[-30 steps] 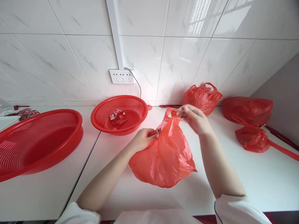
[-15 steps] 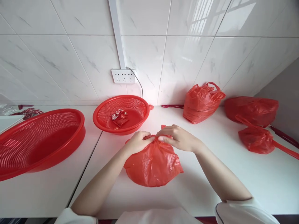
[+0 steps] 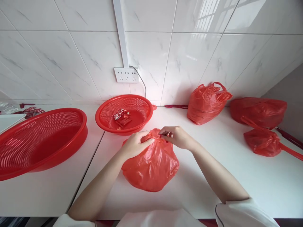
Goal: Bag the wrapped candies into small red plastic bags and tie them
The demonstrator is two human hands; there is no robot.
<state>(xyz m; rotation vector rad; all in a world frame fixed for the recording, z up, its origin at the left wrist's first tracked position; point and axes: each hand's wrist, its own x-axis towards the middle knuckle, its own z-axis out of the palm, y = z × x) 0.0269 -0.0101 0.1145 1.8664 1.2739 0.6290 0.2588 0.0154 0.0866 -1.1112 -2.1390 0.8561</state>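
Observation:
A red plastic bag (image 3: 151, 167) sits bulging on the white table in front of me, its gathered top towards the wall. My left hand (image 3: 137, 144) is closed on the left side of that top, thumb across the plastic. At the right side of the top, my right hand (image 3: 177, 136) pinches a small shiny reddish-brown wrapped packet (image 3: 168, 134), close against the bag. The bag's contents are hidden by the plastic. Just beyond my left hand stands a round red basket (image 3: 99, 121) with several small wrapped packets (image 3: 123, 119) in it.
A larger red basket (image 3: 80, 138) stands at the left, near a white tray (image 3: 11, 121). To the right are a handled red bag (image 3: 205, 104), a wide red bag (image 3: 259, 110) and a small knotted red bag (image 3: 262, 142). A wall socket (image 3: 126, 75) has a cable hanging down.
My right hand has drawn slightly left and a small shiny packet now shows in its fingers. The bag's top has opened out a little between my hands. The view has shifted slightly.

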